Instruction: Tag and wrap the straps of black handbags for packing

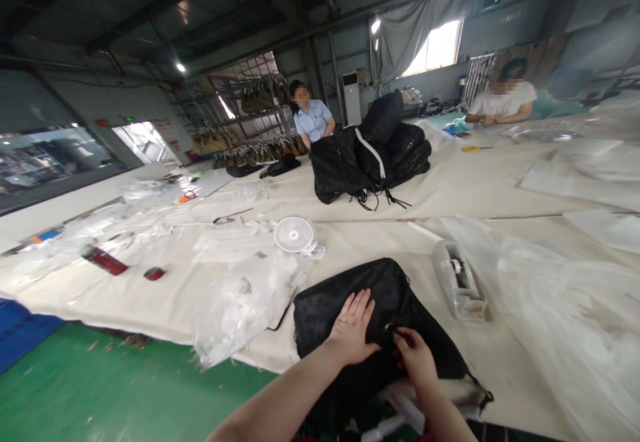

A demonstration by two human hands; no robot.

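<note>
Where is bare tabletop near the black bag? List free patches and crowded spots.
Free: the cloth between the black bag and the bag pile, right of the small fan. Crowded: plastic bags left of the left hand; tape dispenser and plastic sheets rightward.

No legible text, label, brand or number found, red and green signs (116,121) on the far wall too small and blurred to read, items on the counter (450,189) carry no readable marking
</note>
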